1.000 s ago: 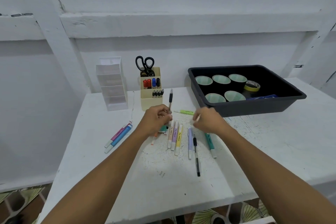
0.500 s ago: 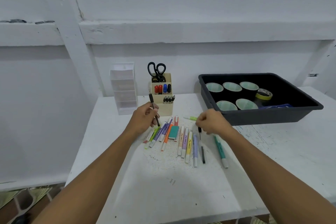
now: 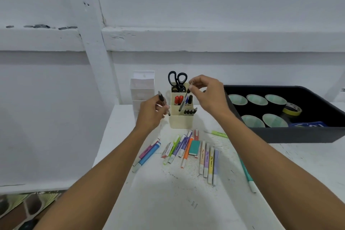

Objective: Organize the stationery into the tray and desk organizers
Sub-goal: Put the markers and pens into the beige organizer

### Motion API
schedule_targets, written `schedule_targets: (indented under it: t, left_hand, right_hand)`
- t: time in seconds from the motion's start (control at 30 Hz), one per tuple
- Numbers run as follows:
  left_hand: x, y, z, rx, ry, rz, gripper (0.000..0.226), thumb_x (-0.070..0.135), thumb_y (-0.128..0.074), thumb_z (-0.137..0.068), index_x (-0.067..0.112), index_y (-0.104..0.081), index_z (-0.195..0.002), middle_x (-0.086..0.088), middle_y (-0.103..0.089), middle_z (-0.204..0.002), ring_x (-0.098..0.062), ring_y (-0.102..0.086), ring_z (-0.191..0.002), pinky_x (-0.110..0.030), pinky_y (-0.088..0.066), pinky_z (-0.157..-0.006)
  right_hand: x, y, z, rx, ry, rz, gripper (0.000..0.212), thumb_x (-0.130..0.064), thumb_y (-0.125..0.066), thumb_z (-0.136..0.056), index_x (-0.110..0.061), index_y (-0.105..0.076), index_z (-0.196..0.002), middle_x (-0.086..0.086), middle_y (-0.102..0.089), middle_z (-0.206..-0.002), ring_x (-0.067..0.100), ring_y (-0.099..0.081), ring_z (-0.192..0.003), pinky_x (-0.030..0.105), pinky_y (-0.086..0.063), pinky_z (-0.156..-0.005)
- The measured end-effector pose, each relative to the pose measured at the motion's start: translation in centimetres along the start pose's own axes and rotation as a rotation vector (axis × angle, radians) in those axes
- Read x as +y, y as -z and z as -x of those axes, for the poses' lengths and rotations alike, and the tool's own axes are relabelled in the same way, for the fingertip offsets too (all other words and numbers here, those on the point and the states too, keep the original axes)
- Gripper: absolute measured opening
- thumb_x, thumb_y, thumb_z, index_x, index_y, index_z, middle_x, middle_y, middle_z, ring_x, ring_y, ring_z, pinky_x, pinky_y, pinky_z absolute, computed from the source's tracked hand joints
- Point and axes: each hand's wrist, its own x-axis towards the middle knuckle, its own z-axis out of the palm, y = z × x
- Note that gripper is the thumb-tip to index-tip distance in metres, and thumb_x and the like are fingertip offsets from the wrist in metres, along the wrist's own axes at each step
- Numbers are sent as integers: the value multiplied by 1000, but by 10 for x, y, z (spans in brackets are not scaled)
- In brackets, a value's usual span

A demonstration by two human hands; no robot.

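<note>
My right hand pinches the top of a thin black pen that hangs tilted over the cream desk organizer, its tip down at the middle tier. My left hand grips another black pen just left of the organizer. The organizer holds black scissors, red, blue and black markers and a front row of small black pens. Several pastel highlighters, a teal eraser and other markers lie on the white table in front of it.
A white tiered organizer stands left of the cream one against the wall. A black tray at the right holds several tape rolls and a yellow tape roll. A teal pen and a green highlighter lie near it.
Both hands have lifted from the table with a black pen each. The right hand has moved up and left over the cream organizer; the left has moved up beside it.
</note>
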Motion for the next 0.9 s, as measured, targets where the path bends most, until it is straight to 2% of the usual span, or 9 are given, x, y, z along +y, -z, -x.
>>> schedule_targets:
  t: [0.1,0.23,0.33,0.43,0.53,0.63,0.77,0.83,0.9]
  left_hand:
    - [-6,-5,-8,-28,-50,-56,10,19,-70,-87,14,-64,-92,-3,-68,-83,-15,-67,-70,-30,-59,-60]
    - [-12,-12,-16,-76,-100,-133,11,22,-71,-86,16,-64,-91,0,-69,-83,-13,-67,-70,-32,-58,-64]
    - [-13,-18,-20,-115,-129,-172,11,22,-71,-86,22,-60,-88,1,-68,-83,-12,-66,-68,-29,-55,-65]
    - [-15,-24,-24,-153,-161,-215,12,18,-71,-86,24,-60,-88,2,-68,-83,-11,-65,-66,-29,-54,-66]
    - [-18,-32,-27,-187,-153,-281,12,20,-71,-87,17,-67,-97,-1,-70,-90,-12,-63,-66,-27,-50,-68]
    - [-22,-37,-26,-194,-122,-296,20,24,-70,-87,16,-69,-106,-2,-70,-95,-13,-65,-66,-28,-52,-71]
    - [-30,-36,-21,-215,-155,-292,23,21,-70,-87,14,-70,-110,-3,-70,-108,-15,-65,-71,-30,-53,-74]
    - [-33,-36,-20,-217,-152,-298,25,20,-70,-87,14,-69,-112,-5,-69,-110,-16,-65,-73,-30,-52,-70]
    - [-34,-37,-19,-211,-150,-299,28,20,-70,-87,14,-68,-114,-5,-67,-111,-13,-64,-71,-26,-49,-66]
  right_hand:
    - [8,-14,0,-25,-18,44,5,-16,-70,-87,-18,-72,-91,-10,-66,-80,-8,-57,-73,-3,-36,-64]
    - [24,-28,4,-132,-58,103,13,-16,-69,-88,-20,-73,-100,-12,-66,-86,-10,-55,-75,2,-44,-73]
    - [31,-33,6,-236,-49,131,21,-9,-65,-90,-18,-74,-107,-8,-66,-95,-7,-53,-77,-6,-35,-64]
    - [34,-32,8,-294,-76,127,29,-6,-61,-92,-20,-71,-115,-13,-58,-99,-4,-50,-84,-6,-35,-64]
    - [46,-31,10,-248,-97,102,38,-1,-60,-89,-24,-66,-118,-13,-63,-105,-10,-51,-88,-4,-36,-68]
    - [63,-31,14,-165,-159,108,43,5,-53,-88,-25,-64,-118,-10,-65,-110,1,-52,-97,3,-33,-75]
    - [75,-30,21,-83,-253,-42,34,0,-53,-91,-24,-66,-111,-10,-67,-104,4,-58,-96,13,-42,-75]
    - [77,-31,25,-61,-288,-127,30,-4,-53,-92,-22,-68,-110,-10,-68,-102,5,-60,-97,15,-45,-79]
    - [80,-32,29,-46,-331,-190,29,-5,-52,-93,-22,-68,-110,-10,-67,-102,6,-60,-99,24,-48,-85]
